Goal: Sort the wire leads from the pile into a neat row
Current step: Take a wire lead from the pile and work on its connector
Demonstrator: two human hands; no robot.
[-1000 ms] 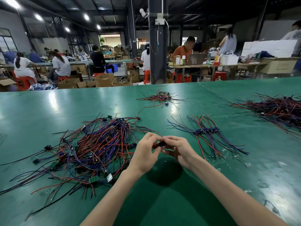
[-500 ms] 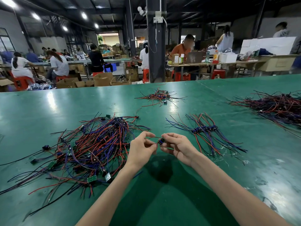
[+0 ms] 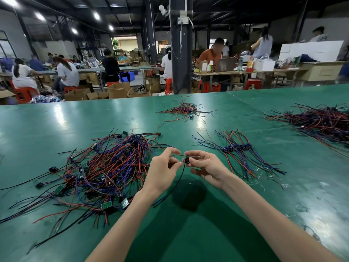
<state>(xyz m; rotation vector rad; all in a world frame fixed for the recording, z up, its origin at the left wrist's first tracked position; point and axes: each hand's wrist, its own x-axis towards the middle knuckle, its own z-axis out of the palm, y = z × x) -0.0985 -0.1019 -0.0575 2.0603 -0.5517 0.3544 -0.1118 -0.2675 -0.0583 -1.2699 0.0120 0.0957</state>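
A single wire lead [image 3: 186, 160] is pinched between both hands above the green tabletop [image 3: 207, 233], right hand [image 3: 206, 167] fingers clamped on its black connector, left hand [image 3: 162, 170] fingers closed on its wires; the neat row [image 3: 237, 147] lies just right of the right hand, the pile [image 3: 105, 167] left.

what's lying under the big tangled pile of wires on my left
Around the tangled pile only the green table shows. Small green circuit boards poke out at its near edge. Anything beneath the middle is covered by wires.
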